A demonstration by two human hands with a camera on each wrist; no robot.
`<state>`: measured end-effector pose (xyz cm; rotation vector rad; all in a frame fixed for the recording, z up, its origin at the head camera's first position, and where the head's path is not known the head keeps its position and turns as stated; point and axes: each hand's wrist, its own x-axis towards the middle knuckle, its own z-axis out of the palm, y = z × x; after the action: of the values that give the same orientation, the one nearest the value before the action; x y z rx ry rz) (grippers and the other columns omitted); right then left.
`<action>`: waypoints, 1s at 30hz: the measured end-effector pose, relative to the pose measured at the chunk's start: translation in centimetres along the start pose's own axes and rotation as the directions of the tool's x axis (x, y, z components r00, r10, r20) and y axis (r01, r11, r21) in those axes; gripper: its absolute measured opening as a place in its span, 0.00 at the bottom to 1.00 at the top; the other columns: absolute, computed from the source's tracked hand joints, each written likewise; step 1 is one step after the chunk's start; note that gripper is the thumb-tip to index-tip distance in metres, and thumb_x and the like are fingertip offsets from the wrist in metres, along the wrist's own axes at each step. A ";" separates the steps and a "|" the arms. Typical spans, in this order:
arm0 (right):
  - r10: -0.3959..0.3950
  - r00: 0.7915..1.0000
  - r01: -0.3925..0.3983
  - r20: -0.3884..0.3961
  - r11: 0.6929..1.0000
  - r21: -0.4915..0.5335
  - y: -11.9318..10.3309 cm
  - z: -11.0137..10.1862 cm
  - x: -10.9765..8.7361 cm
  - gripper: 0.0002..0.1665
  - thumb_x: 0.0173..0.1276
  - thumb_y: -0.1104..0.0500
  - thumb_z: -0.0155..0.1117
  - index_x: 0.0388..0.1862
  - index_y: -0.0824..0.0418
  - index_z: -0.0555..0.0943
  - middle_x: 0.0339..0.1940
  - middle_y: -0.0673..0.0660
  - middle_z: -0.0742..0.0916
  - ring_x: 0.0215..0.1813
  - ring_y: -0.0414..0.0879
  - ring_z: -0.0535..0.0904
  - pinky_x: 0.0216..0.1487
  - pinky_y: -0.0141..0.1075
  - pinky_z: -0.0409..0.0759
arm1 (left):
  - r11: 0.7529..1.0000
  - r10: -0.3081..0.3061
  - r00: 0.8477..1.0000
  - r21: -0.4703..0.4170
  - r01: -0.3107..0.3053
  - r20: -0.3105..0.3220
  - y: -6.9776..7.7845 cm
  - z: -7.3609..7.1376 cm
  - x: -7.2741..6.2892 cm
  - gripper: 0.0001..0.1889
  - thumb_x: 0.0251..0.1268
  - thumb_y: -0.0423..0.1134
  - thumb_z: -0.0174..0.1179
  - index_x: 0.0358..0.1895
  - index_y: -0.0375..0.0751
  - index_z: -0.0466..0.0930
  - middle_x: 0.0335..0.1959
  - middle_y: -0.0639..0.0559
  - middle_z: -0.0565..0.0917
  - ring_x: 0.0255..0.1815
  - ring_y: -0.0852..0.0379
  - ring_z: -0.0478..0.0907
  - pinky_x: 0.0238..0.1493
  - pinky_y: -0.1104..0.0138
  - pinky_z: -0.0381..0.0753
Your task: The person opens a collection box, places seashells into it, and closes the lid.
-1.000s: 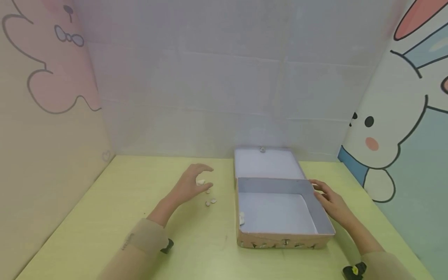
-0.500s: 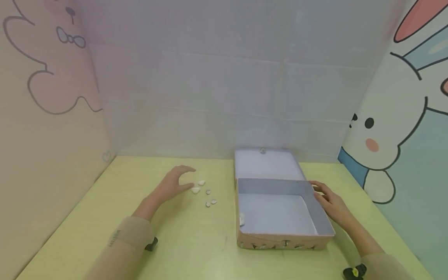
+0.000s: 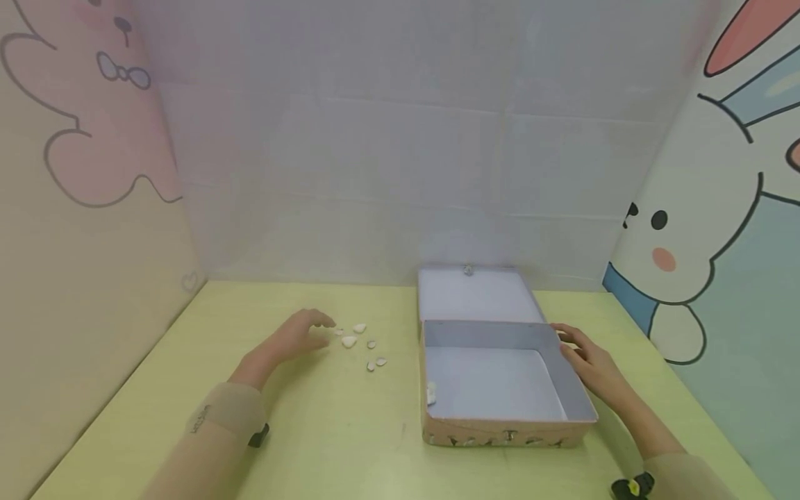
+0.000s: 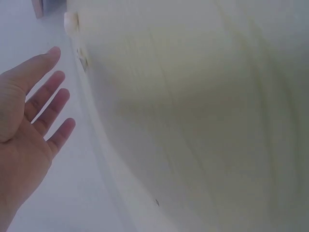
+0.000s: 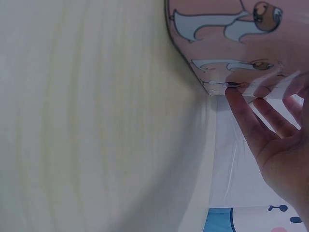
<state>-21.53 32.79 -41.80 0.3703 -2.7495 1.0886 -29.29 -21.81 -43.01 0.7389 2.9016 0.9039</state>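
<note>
My left hand (image 3: 292,340) is just left of several small, pale, shell-like pieces (image 3: 348,342) on the table. Its fingers (image 4: 53,107) are relaxed and apart in the left wrist view, with nothing held. The nearest piece (image 3: 339,332) lies at its fingertips; I cannot tell whether they touch. To the right stands a pink, patterned box (image 3: 500,432), its white-lined lid (image 3: 475,295) folded back. My right hand (image 3: 594,364) rests against the box's right side. In the right wrist view its fingertips (image 5: 233,93) touch the outer wall, not curled round it.
A small white object (image 3: 431,393) sits inside the box at its left wall. The yellow table (image 3: 300,444) is bounded by a pale back wall (image 3: 350,173) and side walls with cartoon animals, including a white rabbit (image 3: 675,257) on the right.
My left hand has drawn back to the left from the shell-like pieces, uncovering more of them, and its thumb and fingers have come closer together. My right hand and the box stay put.
</note>
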 end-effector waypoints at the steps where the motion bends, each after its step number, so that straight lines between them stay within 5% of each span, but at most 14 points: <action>1: 0.000 1.000 0.000 0.000 1.000 -0.002 0.0 0.0 0.0 0.25 0.75 0.59 0.47 0.68 0.62 0.63 0.59 0.73 0.75 0.53 0.70 0.76 0.49 0.58 0.76 | 1.000 0.000 1.000 0.000 0.000 0.011 -0.2 0.0 0.0 0.17 0.57 0.32 0.63 0.51 0.35 0.78 0.51 0.41 0.80 0.54 0.41 0.74 0.56 0.48 0.73; 7: 0.002 1.000 -0.003 -0.010 1.000 -0.015 -0.1 -0.1 0.1 0.25 0.74 0.59 0.48 0.68 0.61 0.64 0.58 0.72 0.77 0.53 0.67 0.78 0.47 0.48 0.78 | 0.998 -0.059 0.996 -0.015 0.060 0.062 -0.8 0.1 0.0 0.14 0.58 0.31 0.63 0.49 0.36 0.79 0.47 0.45 0.81 0.50 0.45 0.75 0.53 0.52 0.76; 12: 0.004 1.000 -0.004 -0.012 1.000 -0.002 -0.1 -0.1 0.1 0.24 0.74 0.59 0.47 0.68 0.62 0.64 0.58 0.73 0.77 0.52 0.69 0.78 0.47 0.52 0.78 | 0.999 -0.035 0.996 0.008 0.034 0.082 -0.9 0.2 0.0 0.13 0.58 0.30 0.63 0.46 0.35 0.79 0.42 0.46 0.82 0.45 0.48 0.77 0.50 0.55 0.78; 18: 0.005 1.000 -0.005 -0.008 1.000 0.001 -0.1 -0.2 0.1 0.24 0.74 0.58 0.48 0.67 0.61 0.65 0.57 0.73 0.77 0.51 0.67 0.79 0.44 0.40 0.78 | 0.999 -0.005 0.997 0.040 0.002 0.079 -0.8 0.4 -0.1 0.10 0.58 0.30 0.63 0.44 0.35 0.81 0.39 0.47 0.81 0.42 0.50 0.77 0.47 0.57 0.79; 30: -0.001 0.999 0.000 0.036 0.999 0.035 0.0 -0.3 -0.2 0.25 0.74 0.58 0.48 0.67 0.62 0.63 0.59 0.73 0.75 0.52 0.67 0.78 0.41 0.31 0.77 | 0.999 -0.049 0.996 0.025 0.047 0.071 -0.2 0.9 -1.0 0.07 0.59 0.30 0.61 0.41 0.36 0.81 0.38 0.47 0.81 0.41 0.50 0.77 0.48 0.56 0.78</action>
<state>-21.30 33.09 -41.63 0.3989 -2.7645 1.1416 -28.39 -21.93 -44.02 0.6848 2.8595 0.8226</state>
